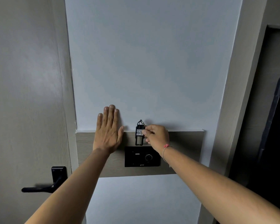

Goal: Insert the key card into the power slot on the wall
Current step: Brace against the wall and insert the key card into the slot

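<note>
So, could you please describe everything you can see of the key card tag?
The key card tag is a slim black holder that looks plastic, with a metal ring at its top and a white label with handwritten digits. Its lower part is an open frame. It hangs upright in front of the wood-look panel, just above the black wall plate, apparently not yet inserted. The right hand pinches its right edge.

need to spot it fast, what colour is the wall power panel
Black rectangular power panel, set in a grey wood-grain strip; head view.
</note>
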